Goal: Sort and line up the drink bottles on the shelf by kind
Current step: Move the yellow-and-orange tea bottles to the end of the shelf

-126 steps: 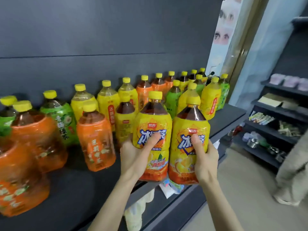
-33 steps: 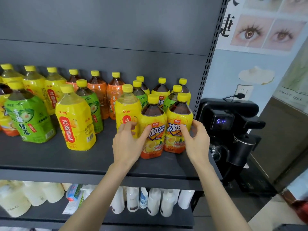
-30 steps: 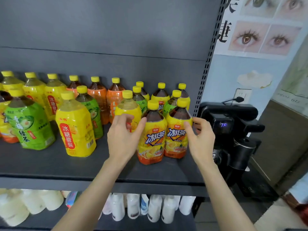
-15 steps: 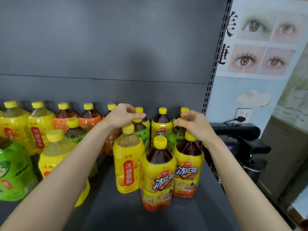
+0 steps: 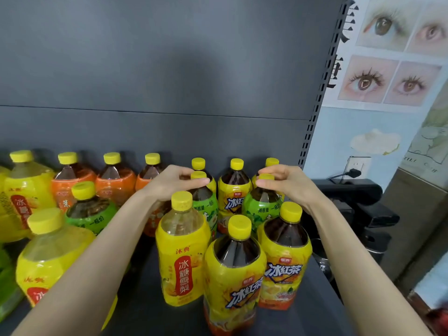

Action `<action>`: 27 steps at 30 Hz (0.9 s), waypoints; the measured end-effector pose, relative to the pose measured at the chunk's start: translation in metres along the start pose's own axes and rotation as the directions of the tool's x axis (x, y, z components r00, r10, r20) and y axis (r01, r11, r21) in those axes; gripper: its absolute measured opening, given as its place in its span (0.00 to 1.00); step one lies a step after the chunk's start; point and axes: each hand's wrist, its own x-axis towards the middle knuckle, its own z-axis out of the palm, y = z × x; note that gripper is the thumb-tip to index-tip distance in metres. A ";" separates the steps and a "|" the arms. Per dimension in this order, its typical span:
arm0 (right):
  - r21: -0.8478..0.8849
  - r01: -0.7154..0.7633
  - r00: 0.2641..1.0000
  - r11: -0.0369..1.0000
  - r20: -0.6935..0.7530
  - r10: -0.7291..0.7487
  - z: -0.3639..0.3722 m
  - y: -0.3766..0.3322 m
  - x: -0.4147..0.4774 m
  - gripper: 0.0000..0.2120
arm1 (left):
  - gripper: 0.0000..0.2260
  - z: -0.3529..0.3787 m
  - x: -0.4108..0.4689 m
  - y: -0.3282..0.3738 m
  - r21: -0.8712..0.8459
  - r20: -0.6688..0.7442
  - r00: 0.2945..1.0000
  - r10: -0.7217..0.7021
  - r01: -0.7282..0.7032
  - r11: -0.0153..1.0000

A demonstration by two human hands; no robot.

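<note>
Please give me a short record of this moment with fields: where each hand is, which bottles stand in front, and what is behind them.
left hand: fingers at the cap of a green-label bottle
right hand: fingers at the cap of another green-label bottle
front row: pear drink bottle, two iced black tea bottles
back row: orange-label bottles along the shelf wall
grip: cannot tell whether closed on the caps

Small shop: dark slotted retail shelf [image 5: 155,309] stocked with many drink bottles [image 5: 182,253], eyelash poster [image 5: 388,59] on wall right of it.
</note>
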 end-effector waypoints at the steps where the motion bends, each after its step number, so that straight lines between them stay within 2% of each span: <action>1: 0.031 -0.003 1.000 1.000 0.027 0.003 0.002 0.003 0.000 0.15 | 0.09 0.001 -0.001 -0.002 -0.010 0.010 1.000 0.009 -0.009 1.000; 5: 0.100 -0.018 0.997 0.995 0.078 0.011 0.007 0.014 -0.002 0.16 | 0.17 0.006 -0.005 -0.006 -0.045 0.039 0.996 0.085 -0.083 0.996; 9: 0.054 0.038 0.997 0.998 0.063 -0.041 0.012 0.015 -0.003 0.20 | 0.11 0.013 -0.008 -0.005 -0.064 -0.011 0.987 0.160 -0.160 0.985; 13: 0.047 0.092 0.993 0.995 0.073 -0.095 0.009 0.008 -0.001 0.20 | 0.13 0.011 -0.010 0.001 -0.109 -0.072 0.985 0.159 -0.167 0.980; 19: 0.064 0.227 0.972 0.972 0.044 -0.230 -0.007 -0.038 0.002 0.21 | 0.12 -0.004 -0.010 0.038 -0.151 -0.198 0.950 0.242 -0.274 0.950; 22: 0.096 0.315 0.949 0.944 -0.024 -0.314 -0.018 -0.071 0.002 0.16 | 0.11 -0.016 -0.009 0.062 -0.105 -0.326 0.891 0.315 -0.365 0.925; 27: 0.084 0.473 0.874 0.877 -0.166 -0.456 -0.026 -0.131 -0.006 0.13 | 0.09 -0.038 -0.019 0.115 0.012 -0.484 0.729 0.484 -0.547 0.837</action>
